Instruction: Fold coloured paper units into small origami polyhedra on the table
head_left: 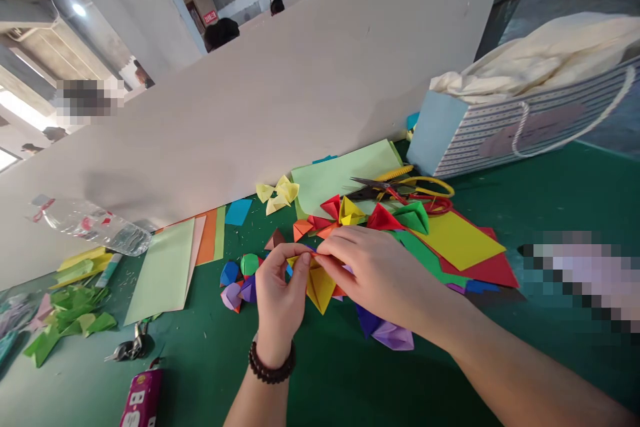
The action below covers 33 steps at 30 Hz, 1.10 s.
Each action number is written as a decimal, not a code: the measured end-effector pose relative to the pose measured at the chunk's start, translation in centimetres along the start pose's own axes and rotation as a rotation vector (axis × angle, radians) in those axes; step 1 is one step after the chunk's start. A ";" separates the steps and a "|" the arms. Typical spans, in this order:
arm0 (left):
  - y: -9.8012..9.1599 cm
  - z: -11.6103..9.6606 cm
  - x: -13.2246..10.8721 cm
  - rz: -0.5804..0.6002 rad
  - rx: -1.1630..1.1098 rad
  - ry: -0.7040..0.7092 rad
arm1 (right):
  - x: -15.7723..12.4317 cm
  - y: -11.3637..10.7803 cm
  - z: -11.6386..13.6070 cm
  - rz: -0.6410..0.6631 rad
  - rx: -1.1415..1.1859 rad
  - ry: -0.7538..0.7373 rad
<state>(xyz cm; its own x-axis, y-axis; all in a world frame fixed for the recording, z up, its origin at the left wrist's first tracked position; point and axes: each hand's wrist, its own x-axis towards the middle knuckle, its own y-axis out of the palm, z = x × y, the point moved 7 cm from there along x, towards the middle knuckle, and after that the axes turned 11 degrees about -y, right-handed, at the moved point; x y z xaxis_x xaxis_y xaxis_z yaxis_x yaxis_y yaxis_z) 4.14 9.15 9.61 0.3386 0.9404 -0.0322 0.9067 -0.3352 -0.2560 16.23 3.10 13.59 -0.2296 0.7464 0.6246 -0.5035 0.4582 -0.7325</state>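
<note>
Folded yellow origami paper (320,287) is hanging between both hands here. It's light, thin stuff that looks like it'd crease or crumple easily, so the top folded edge seems like the best place to hold it, not the soft loose point. The left hand (281,300) and right hand (373,273) are both pinching it up there, with the fingers (330,247) pressing together on the paper from each side. Right by it at 5 o'clock, a purple folded piece (387,335) is lying on the green tabletop (500,373), and at 9 o'clock a little pile of blue, green and purple folded units (235,283) is sitting. Further out at 12 o'clock, red and yellow folded pieces (350,213) are crowding up near the scissors (385,190), with a striped paper bag (520,127) sitting beyond them at 2 o'clock.
</note>
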 end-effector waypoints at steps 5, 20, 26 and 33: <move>-0.1 -0.3 -0.1 -0.060 0.123 0.106 | 0.2 0.1 0.4 -0.064 -0.031 -0.025; -2.1 -3.5 -1.4 -0.102 -0.116 0.382 | -0.4 -3.3 0.9 -0.375 -0.037 -0.164; -1.8 -2.0 -2.8 -0.029 -0.278 0.093 | -1.6 -4.7 2.3 -0.558 -0.319 -0.397; 2.6 -0.6 -3.9 0.294 -0.720 -0.391 | -2.7 -3.2 2.6 -0.615 -0.295 -0.501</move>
<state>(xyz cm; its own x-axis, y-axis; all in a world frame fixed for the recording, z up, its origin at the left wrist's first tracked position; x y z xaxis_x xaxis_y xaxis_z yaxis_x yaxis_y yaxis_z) 5.35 4.60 9.61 0.5930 0.7180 -0.3645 0.7793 -0.3978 0.4842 16.25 -1.63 14.91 -0.3625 0.0526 0.9305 -0.4377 0.8718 -0.2198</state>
